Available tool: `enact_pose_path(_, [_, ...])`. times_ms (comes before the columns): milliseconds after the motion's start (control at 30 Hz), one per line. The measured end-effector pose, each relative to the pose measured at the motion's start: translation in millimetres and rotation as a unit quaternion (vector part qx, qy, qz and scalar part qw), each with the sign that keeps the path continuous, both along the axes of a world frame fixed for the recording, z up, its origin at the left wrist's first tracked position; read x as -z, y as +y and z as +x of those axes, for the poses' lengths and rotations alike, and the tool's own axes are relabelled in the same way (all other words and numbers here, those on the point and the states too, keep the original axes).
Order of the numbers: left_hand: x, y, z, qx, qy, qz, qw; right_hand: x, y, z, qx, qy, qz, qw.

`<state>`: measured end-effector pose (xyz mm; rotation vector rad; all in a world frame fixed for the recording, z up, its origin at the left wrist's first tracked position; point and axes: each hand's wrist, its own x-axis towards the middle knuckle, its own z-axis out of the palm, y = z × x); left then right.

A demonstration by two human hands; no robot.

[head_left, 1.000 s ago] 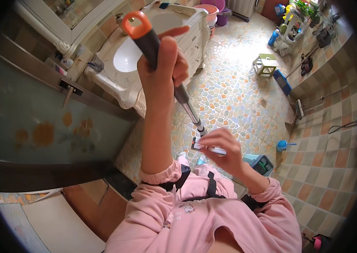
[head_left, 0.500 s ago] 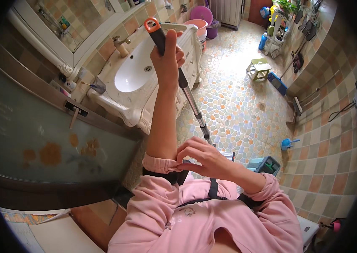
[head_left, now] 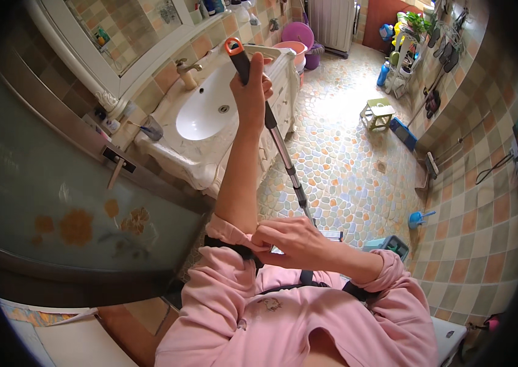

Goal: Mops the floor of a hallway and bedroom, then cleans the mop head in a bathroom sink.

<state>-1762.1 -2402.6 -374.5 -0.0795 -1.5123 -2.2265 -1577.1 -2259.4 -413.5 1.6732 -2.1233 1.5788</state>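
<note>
The left hand (head_left: 251, 95) grips a pole (head_left: 282, 147) slanting above the floor (head_left: 344, 153) while the right hand (head_left: 296, 243) pinches the left sleeve (head_left: 228, 231), seemingly adjusting it, so the next tug likely needs a steady pole.

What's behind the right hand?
Behind the right hand, the pole runs down out of sight and a flat piece partly shows; the hand covers where the pole ends and whether they join.

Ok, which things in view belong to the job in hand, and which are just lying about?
In hand:
- long pole with an orange-ringed handle, in the left grip
- pink left cuff, pinched in the right grip

Lying about, untouched:
- green stool
- blue dipper
- blue bottle
- purple basin
</note>
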Motion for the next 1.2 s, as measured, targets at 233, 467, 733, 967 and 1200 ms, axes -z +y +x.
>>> enact_pose_path(233, [6.9,-25.3,-14.1,-0.009,-0.003,0.014,1.0,-20.2,-31.3,34.5,0.161,0.192,-0.088,0.964])
enact_pose_path(467, [11.9,-54.1,-14.8,-0.029,-0.043,0.005,0.999,40.0,-27.8,45.8,0.123,0.014,-0.119,0.985])
enact_pose_path(733, [8.8,-62.7,-5.4,-0.008,-0.056,0.011,0.998,59.6,-29.8,54.4,0.095,-0.237,-0.122,0.959])
enact_pose_path(967, [-6.4,-41.3,42.2,0.044,-0.061,0.0,0.997,47.0,-24.1,35.8,0.038,-0.49,-0.056,0.869])
enact_pose_path(1200, [-18.6,-21.9,84.4,0.092,-0.041,-0.023,0.995,64.7,-22.3,20.8,-0.011,-0.542,-0.028,0.84])
